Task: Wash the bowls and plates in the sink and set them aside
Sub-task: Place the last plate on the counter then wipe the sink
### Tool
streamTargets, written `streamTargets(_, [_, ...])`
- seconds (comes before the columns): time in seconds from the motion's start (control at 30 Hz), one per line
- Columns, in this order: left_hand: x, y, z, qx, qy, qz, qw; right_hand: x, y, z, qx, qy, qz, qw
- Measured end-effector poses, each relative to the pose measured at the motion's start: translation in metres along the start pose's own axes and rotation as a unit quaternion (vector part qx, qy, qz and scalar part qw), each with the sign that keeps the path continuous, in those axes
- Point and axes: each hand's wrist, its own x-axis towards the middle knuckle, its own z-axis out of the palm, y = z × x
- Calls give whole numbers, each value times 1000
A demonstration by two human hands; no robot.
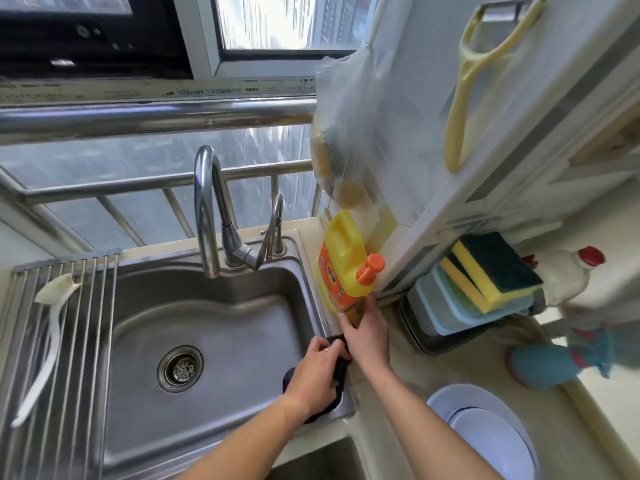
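My left hand [317, 372] grips a dark cloth [341, 370] at the right rim of the steel sink [207, 323]. My right hand [365, 329] holds the base of a yellow dish-soap bottle [344, 265] with an orange label and orange pump, tilted over the rim just above the cloth. The sink basin holds no dishes; its drain [180, 368] is bare. Pale blue plates [485, 431], stacked, sit on the counter at the lower right.
The faucet [207, 209] arches over the sink's back. A roll-up drying rack [59, 341] with a white brush [48, 344] covers the left side. Yellow-green sponges [485, 268] lie on stacked trays at the right. A plastic bag [349, 133] hangs above the bottle.
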Motion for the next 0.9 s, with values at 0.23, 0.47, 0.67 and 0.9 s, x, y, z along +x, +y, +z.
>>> streamTargets(0.23, [-4,27,4,-21,-79,-17,997,-46,33,-24,-136,-8,12,991])
streamTargets(0.47, [-22,34,-4,-465,149,-267,831,-99,36,-17,-184,-120,24,975])
streamTargets(0.67, [-68,-24,15,10,97,-183,978,-81,29,-18,-271,-197,-59,940])
streamTargets(0.9, [-92,-38,21,85,35,-60,994,-40,68,-49,-357,-152,-123,913])
